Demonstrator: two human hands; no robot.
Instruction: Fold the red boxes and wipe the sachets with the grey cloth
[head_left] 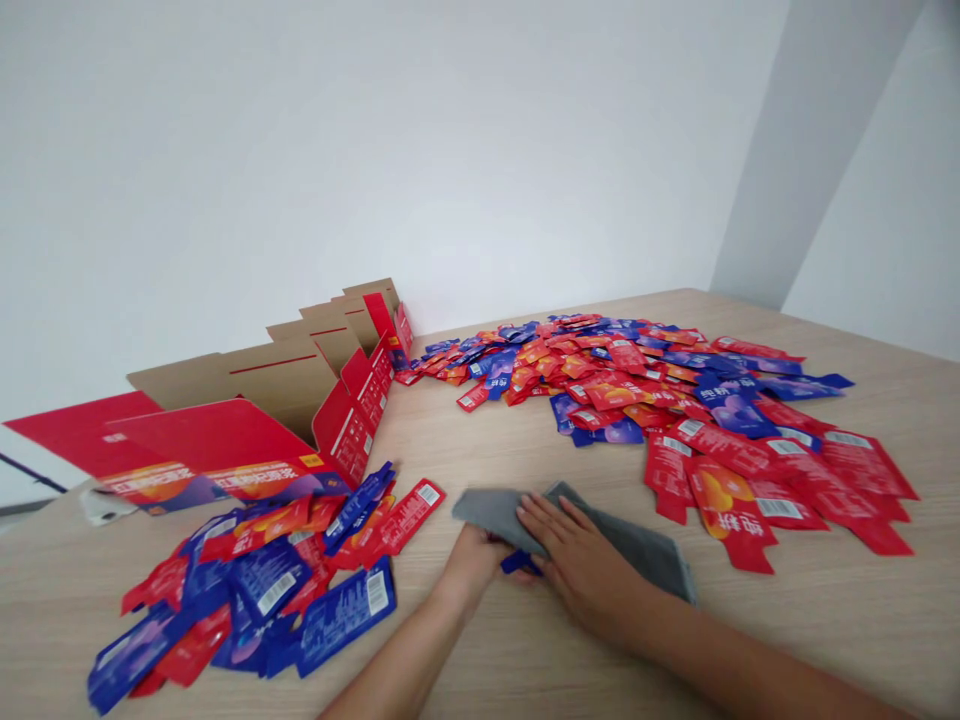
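A grey cloth (646,548) lies folded over a sachet in front of me, near the middle of the table. My right hand (581,560) presses on the cloth from above, its fingers bent over it and gripping it. From beneath the cloth, a blue end of the sachet (519,563) sticks out between my hands. My left hand (472,562) is closed at the cloth's left part, on the sachet; its fingertips are hidden under the cloth. Left of my hands is a loose heap of red and blue sachets (274,580), several with barcodes facing up.
A row of open red cardboard boxes (225,450) with raised brown flaps stands at the left. A large pile of red and blue sachets (622,385) spreads over the table (435,440) at the back and right. Behind is a white wall (450,150).
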